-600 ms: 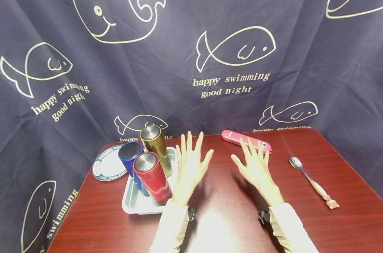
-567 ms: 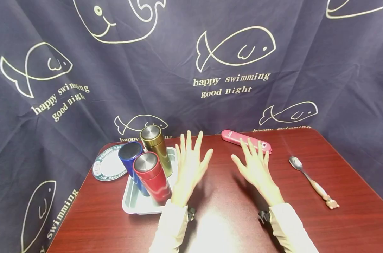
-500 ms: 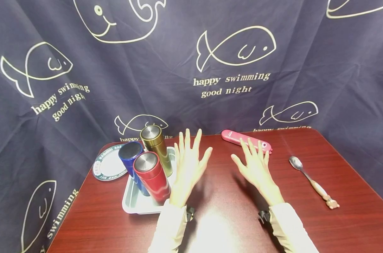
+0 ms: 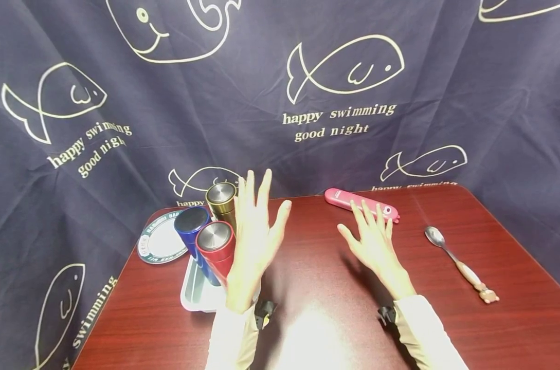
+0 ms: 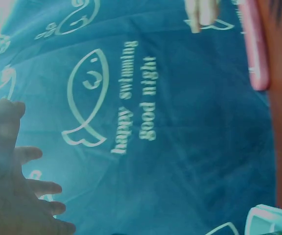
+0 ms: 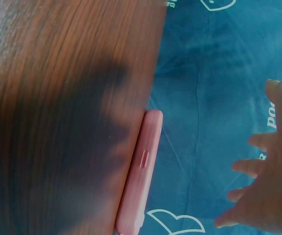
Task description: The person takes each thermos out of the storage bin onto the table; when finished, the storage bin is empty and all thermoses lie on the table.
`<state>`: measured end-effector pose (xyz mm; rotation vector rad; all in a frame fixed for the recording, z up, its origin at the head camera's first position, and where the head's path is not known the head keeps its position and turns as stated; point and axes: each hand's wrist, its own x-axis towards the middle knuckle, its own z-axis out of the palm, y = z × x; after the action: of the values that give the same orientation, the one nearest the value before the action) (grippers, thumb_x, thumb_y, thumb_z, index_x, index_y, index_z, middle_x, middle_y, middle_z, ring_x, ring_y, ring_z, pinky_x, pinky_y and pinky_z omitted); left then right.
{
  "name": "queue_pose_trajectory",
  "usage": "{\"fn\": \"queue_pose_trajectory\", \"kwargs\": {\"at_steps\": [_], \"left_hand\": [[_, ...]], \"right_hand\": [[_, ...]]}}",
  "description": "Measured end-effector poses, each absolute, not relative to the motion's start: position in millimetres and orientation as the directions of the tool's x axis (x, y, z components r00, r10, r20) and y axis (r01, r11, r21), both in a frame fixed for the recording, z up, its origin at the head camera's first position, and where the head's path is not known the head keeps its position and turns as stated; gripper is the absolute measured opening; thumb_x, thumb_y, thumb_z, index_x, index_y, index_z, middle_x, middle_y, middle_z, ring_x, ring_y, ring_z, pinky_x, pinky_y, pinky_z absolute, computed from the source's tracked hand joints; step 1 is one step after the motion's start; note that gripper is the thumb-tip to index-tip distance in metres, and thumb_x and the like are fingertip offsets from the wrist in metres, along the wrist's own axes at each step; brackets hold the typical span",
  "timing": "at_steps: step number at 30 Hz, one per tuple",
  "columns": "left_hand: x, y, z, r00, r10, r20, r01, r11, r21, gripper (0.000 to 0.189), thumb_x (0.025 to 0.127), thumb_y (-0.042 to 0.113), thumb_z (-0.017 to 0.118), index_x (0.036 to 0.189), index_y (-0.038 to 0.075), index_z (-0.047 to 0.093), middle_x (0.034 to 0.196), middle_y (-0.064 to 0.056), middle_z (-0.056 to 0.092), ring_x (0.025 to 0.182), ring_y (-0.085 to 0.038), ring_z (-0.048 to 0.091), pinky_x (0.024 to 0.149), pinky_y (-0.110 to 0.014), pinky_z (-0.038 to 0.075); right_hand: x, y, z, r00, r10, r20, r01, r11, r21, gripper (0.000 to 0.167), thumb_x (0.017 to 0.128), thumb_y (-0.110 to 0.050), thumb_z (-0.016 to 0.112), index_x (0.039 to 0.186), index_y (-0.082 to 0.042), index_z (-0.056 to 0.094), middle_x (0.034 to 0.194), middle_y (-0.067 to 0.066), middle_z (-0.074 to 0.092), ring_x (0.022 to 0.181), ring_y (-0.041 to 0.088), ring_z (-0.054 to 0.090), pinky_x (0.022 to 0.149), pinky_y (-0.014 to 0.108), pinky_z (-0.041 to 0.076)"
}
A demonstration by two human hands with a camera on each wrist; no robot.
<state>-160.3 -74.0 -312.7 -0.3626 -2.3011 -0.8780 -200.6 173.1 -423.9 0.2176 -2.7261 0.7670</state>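
My left hand, fingers straight and spread, is raised in front of the tray and overlaps the red thermos and the gold thermos in the head view. Beside them a blue thermos stands in the pale tray. Nothing is in that hand. My right hand hovers over the table with its fingers spread, also holding nothing. Its fingertips overlap the near side of a long pink case in the head view. The right wrist view shows the pink case lying at the table's back edge.
A round plate with a lettered green rim lies left of the tray. On the right is a spoon with a bear-shaped handle end. A dark blue fish-print curtain hangs behind the reddish-brown table.
My left hand has moved left and up, now covering part of the red and gold thermoses. The right hand stays where it was. The view has shifted slightly.
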Motion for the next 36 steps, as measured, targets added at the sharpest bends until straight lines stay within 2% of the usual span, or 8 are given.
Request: {"fn": "queue_pose_trajectory", "kwargs": {"at_steps": [4,10,20,30,36], "left_hand": [[-150.2,-84.1,-300.7,-0.736,-0.018,0.676,0.466,0.712,0.526,0.061,0.097,0.034,0.056,0.152,0.017,0.035,0.160,-0.016,0.021,0.149,-0.034,0.009,0.116,-0.061,0.013],[-141.0,-95.7,-289.4,-0.750,-0.057,0.659,0.447,0.692,0.567,0.060,0.100,0.035,0.052,0.154,0.023,0.029,0.162,-0.010,0.016,0.150,-0.026,0.003,0.118,-0.056,0.007],[-132.4,-116.8,-288.2,-0.700,-0.129,0.703,0.458,0.673,0.580,0.056,0.101,0.036,0.050,0.153,0.019,0.033,0.161,-0.008,0.020,0.149,-0.024,0.010,0.119,-0.053,0.014],[-118.3,-143.9,-287.4,-0.668,-0.237,0.705,0.432,0.648,0.627,0.055,0.099,0.020,0.053,0.152,0.020,0.036,0.160,-0.002,0.024,0.149,-0.019,0.010,0.120,-0.047,0.013],[-116.8,-160.3,-294.2,-0.658,-0.316,0.683,0.399,0.623,0.673,0.053,0.100,0.019,0.052,0.151,0.021,0.037,0.159,-0.002,0.027,0.149,-0.017,0.010,0.121,-0.042,0.010]], "right_hand": [[-200.8,173.8,-422.8,-0.945,-0.066,0.320,-0.226,0.840,-0.493,0.072,0.095,-0.045,0.055,0.152,-0.007,0.031,0.156,0.026,0.023,0.142,0.054,0.007,0.109,0.072,-0.001],[-201.0,176.4,-422.7,-0.947,-0.061,0.315,-0.220,0.838,-0.500,0.073,0.095,-0.046,0.055,0.152,-0.007,0.030,0.156,0.026,0.023,0.141,0.055,0.008,0.109,0.072,-0.001],[-199.5,178.5,-423.7,-0.953,-0.057,0.296,-0.210,0.831,-0.515,0.075,0.095,-0.046,0.055,0.153,-0.008,0.028,0.157,0.025,0.021,0.143,0.052,0.003,0.110,0.071,-0.003],[-197.4,178.9,-425.6,-0.948,-0.045,0.316,-0.214,0.825,-0.524,0.072,0.095,-0.044,0.056,0.151,-0.006,0.031,0.155,0.028,0.024,0.141,0.055,0.009,0.108,0.074,0.000],[-196.7,179.2,-424.7,-0.946,-0.045,0.321,-0.219,0.819,-0.530,0.073,0.095,-0.044,0.056,0.151,-0.006,0.031,0.156,0.027,0.023,0.141,0.055,0.009,0.108,0.074,0.000]]}}
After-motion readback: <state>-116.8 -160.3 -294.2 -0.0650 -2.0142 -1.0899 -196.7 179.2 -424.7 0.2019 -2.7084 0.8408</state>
